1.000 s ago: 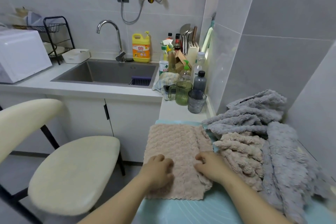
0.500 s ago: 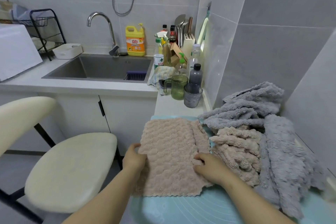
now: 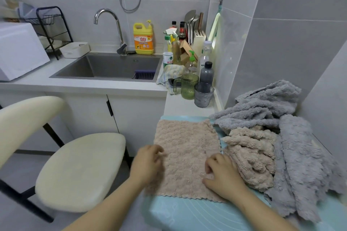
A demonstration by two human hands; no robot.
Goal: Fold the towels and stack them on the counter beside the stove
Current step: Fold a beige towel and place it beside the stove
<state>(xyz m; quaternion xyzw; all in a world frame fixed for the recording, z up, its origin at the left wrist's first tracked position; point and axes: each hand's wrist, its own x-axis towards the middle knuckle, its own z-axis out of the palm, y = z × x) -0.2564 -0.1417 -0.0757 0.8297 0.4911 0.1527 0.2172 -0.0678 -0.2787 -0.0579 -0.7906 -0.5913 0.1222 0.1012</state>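
Note:
A beige towel (image 3: 187,155) lies spread flat on a light blue mat (image 3: 187,214) at the counter's near end. My left hand (image 3: 149,164) is blurred at the towel's left edge, with its fingers curled over that edge. My right hand (image 3: 222,173) rests on the towel's lower right part, bent fingertips pressing on the cloth. Just right of it sits a crumpled beige towel (image 3: 251,157). Several grey towels (image 3: 300,146) are heaped behind and beside that one, against the wall.
A green cup (image 3: 188,86), a grey cup (image 3: 203,94) and bottles (image 3: 206,71) crowd the counter beyond the mat. The sink (image 3: 112,65) lies at the far left. A cream chair (image 3: 78,170) stands left of the counter.
The folded flap on the towel's right side is gone and the towel lies flat. My left hand moved from the middle out to the left edge. My right hand slid slightly lower.

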